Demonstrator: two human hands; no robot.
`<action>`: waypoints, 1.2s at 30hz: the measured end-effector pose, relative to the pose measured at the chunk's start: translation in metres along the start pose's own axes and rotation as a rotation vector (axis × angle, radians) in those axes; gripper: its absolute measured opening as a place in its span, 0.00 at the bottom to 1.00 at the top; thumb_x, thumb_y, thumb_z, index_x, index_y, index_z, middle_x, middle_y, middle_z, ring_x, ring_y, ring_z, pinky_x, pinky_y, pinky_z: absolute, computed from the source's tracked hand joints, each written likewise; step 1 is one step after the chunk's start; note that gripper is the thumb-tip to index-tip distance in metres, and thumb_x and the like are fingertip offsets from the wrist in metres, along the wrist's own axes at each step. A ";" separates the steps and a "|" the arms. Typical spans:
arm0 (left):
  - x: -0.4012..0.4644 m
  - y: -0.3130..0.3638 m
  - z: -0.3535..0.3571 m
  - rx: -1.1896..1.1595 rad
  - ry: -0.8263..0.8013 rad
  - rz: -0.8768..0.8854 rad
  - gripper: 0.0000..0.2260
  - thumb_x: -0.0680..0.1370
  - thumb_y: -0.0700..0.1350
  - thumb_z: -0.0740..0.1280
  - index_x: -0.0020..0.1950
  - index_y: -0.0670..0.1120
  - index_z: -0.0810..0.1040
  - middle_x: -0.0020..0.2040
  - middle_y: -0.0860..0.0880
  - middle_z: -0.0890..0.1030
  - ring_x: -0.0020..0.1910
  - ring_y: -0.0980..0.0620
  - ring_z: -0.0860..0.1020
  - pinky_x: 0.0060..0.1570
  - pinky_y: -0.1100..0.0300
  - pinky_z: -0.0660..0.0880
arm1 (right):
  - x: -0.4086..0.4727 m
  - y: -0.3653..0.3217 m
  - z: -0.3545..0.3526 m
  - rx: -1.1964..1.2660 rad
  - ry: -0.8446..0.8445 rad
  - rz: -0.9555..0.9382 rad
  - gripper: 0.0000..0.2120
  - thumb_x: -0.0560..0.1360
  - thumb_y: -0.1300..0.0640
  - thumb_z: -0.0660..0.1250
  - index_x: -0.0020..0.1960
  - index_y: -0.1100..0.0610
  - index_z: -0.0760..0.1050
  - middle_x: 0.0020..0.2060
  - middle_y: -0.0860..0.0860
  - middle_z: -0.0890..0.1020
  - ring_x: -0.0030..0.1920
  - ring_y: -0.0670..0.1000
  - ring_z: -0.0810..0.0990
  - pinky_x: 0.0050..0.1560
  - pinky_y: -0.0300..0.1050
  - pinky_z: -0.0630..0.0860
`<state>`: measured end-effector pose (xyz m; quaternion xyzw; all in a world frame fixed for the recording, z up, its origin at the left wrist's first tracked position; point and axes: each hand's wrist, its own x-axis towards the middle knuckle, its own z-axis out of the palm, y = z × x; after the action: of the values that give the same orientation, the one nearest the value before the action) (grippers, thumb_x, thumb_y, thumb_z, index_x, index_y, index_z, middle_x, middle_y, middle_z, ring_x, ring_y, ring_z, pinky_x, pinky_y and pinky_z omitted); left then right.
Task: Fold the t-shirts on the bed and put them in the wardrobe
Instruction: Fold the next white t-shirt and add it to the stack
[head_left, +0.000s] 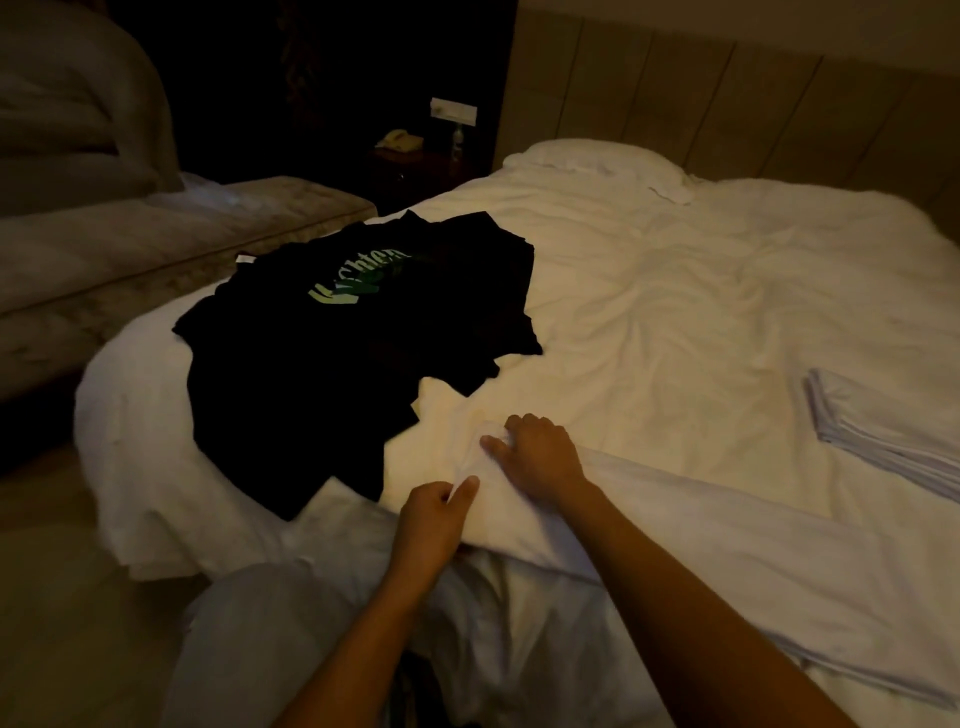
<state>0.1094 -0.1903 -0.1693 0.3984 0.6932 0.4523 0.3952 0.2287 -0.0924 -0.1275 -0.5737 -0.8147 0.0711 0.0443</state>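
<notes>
Both hands on cream t-shirt (519, 415) at bed (727, 291) edge: left hand (434, 519) pinches its fabric, right hand (540, 457) fingers curled, gripping it; black t-shirts (337, 364) beside

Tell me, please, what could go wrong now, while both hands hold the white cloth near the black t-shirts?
1. The left hand and right hand pinch a white t-shirt lying on the white duvet; they may catch the bedding too.
2. Its far edge seems to lie under the black t-shirts, so lifting may drag them towards the bed's edge.
3. The dim light may hide creases.
</notes>
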 end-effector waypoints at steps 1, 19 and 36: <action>0.001 0.000 -0.001 -0.023 -0.004 0.006 0.18 0.81 0.50 0.65 0.35 0.40 0.75 0.36 0.40 0.77 0.40 0.38 0.79 0.37 0.45 0.80 | 0.003 -0.001 -0.002 0.011 -0.035 0.000 0.22 0.81 0.41 0.55 0.59 0.59 0.74 0.56 0.58 0.79 0.56 0.59 0.77 0.55 0.50 0.70; -0.018 0.011 0.026 0.617 0.270 0.660 0.24 0.79 0.56 0.54 0.63 0.43 0.78 0.61 0.41 0.79 0.60 0.39 0.77 0.59 0.45 0.73 | -0.075 0.072 -0.009 0.128 0.296 0.160 0.19 0.82 0.48 0.56 0.63 0.59 0.76 0.57 0.59 0.80 0.57 0.60 0.78 0.59 0.50 0.70; -0.064 0.063 0.187 1.093 -0.326 0.783 0.27 0.83 0.59 0.47 0.81 0.51 0.49 0.81 0.45 0.51 0.80 0.47 0.47 0.77 0.49 0.43 | -0.207 0.242 -0.011 -0.037 0.233 0.481 0.35 0.78 0.37 0.35 0.79 0.52 0.57 0.78 0.54 0.59 0.78 0.55 0.56 0.77 0.53 0.49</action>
<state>0.3149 -0.1732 -0.1499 0.8243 0.5585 0.0819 0.0445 0.5253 -0.2061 -0.1552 -0.7560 -0.6454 -0.0017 0.1090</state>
